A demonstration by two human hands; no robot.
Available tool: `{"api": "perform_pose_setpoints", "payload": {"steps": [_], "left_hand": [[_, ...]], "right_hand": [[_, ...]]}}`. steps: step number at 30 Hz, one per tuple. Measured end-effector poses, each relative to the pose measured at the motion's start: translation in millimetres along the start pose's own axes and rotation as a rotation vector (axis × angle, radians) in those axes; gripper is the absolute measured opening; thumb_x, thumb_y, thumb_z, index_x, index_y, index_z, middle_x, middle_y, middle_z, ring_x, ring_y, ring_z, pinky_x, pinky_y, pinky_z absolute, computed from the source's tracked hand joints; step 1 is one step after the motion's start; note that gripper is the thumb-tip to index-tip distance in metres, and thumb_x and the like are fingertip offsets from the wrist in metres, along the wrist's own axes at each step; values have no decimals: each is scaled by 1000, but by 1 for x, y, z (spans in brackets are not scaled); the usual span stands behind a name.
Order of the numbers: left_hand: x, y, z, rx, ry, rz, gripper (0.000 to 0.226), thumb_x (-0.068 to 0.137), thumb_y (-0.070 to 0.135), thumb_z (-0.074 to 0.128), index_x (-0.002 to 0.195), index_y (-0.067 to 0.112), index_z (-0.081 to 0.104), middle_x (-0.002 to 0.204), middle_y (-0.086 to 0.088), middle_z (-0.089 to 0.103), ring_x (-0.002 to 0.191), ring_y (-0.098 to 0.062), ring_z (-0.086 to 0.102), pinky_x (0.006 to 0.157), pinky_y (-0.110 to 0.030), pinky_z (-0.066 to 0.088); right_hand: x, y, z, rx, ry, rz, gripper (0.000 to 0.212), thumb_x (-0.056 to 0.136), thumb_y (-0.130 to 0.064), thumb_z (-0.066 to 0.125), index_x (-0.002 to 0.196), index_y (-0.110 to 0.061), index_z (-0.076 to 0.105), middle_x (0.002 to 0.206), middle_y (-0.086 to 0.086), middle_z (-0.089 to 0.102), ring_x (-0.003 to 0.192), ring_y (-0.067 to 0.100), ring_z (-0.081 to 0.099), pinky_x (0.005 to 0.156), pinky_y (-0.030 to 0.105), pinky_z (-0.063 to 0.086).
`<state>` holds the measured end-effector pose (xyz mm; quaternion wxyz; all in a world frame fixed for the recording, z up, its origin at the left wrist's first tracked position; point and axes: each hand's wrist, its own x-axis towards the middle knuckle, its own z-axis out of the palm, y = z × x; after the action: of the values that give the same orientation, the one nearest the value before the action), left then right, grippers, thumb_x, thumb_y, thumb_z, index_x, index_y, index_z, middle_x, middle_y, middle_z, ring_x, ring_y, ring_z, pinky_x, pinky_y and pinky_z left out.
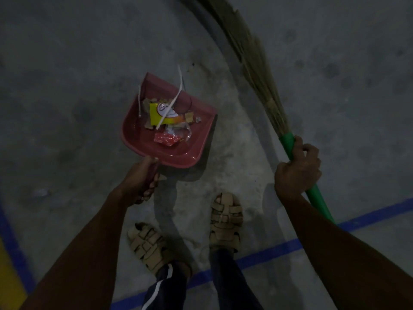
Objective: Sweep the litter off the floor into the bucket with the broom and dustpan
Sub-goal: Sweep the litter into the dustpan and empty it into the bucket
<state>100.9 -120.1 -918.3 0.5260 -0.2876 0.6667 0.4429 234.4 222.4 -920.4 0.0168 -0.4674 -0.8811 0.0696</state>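
Above dim floor [78,97], dustpan [134,121] seemingly lifted; room around.

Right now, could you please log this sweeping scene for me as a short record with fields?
left hand: grips the handle of the red plastic dustpan
right hand: grips the green-handled straw broom
dustpan contents: yellow wrapper, red wrapper, white strips, cardboard scraps
broom bristles: point away, up the frame
floor: grey concrete floor, blue painted line
bucket: not in view

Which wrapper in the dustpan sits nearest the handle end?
The red wrapper; the yellow wrapper lies farther up the dustpan, away from the left hand.
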Motion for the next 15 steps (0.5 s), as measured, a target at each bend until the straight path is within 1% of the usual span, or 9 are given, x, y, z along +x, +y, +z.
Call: {"api": "perform_pose_setpoints", "payload": {"steps": [3, 7, 12, 15], "left_hand": [[7, -4, -5, 24, -2, -67, 57, 93, 58, 43, 60, 13, 47, 50, -5, 34, 33, -15, 26, 44, -15, 22], [11, -6, -5, 9, -19, -100, 55, 95, 57, 42, 64, 12, 47, 51, -5, 33, 31, -15, 25, 41, -13, 23], [14, -7, -7, 20, -21, -109, 53, 95, 57, 42, 65, 13, 46, 52, -5, 31, 32, -14, 24, 40, -13, 21], [16, -5, -12, 36, -20, -86, 55, 96, 57, 41, 65, 12, 47, 50, -5, 33, 32, -14, 25, 41, -13, 22]], "right_hand": [[6, -12, 11, -21, -99, -16, 78, 65, 3, 65, 137, -27, 54, 121, 9, 55, 92, 33, 52, 69, 33, 26], [4, -18, 21, -82, -244, -54, 71, 73, -2, 66, 139, -25, 53, 125, 9, 51, 97, 35, 51, 71, 36, 27], [-18, -9, 22, -81, -336, -135, 69, 72, 0, 66, 137, -20, 55, 122, 11, 53, 95, 34, 52, 72, 37, 34], [-33, 6, 21, -68, -367, -209, 67, 67, 0, 70, 131, -16, 61, 115, 11, 57, 91, 34, 54, 70, 35, 34]]}}
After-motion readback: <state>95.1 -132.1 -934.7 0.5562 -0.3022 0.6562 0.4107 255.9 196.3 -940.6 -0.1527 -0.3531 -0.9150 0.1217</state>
